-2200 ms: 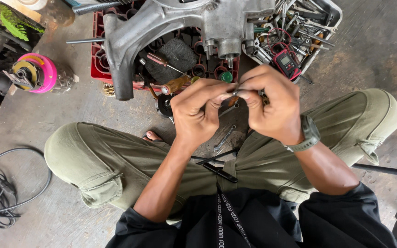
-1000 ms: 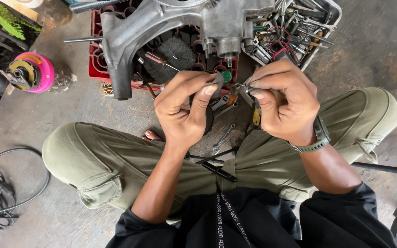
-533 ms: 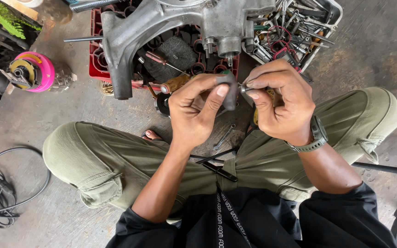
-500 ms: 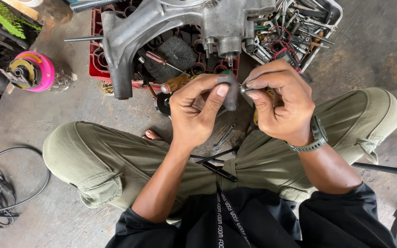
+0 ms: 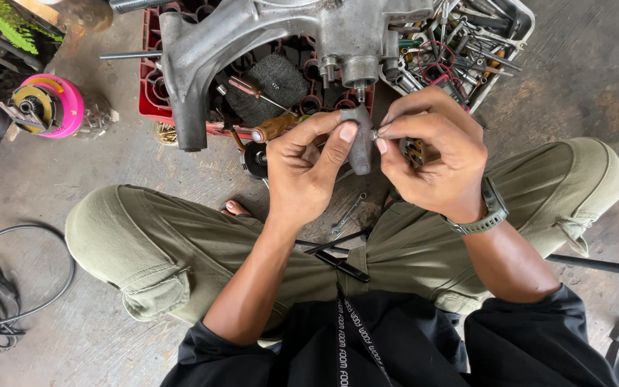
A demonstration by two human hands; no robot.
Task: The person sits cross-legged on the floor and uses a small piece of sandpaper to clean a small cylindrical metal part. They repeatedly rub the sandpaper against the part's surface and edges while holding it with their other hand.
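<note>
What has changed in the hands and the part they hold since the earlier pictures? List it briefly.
Both hands rose from lap level toward the grey engine casing. The left hand now pinches a small grey metal part upright just under the casing, where earlier it sat hidden between the fingers; the right hand works at its side. Legs, red crate and tool tray stayed put.

A repair workshop – bare concrete floor [image 5: 596,79], engine casing [image 5: 266,36], tray of tools [image 5: 478,39]

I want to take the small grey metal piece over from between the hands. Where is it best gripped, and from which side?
Probably the lower end of the grey metal piece, from below. It hangs upright; the left hand pinches its upper half, the right hand works at its top, and the engine casing sits close above.
</note>
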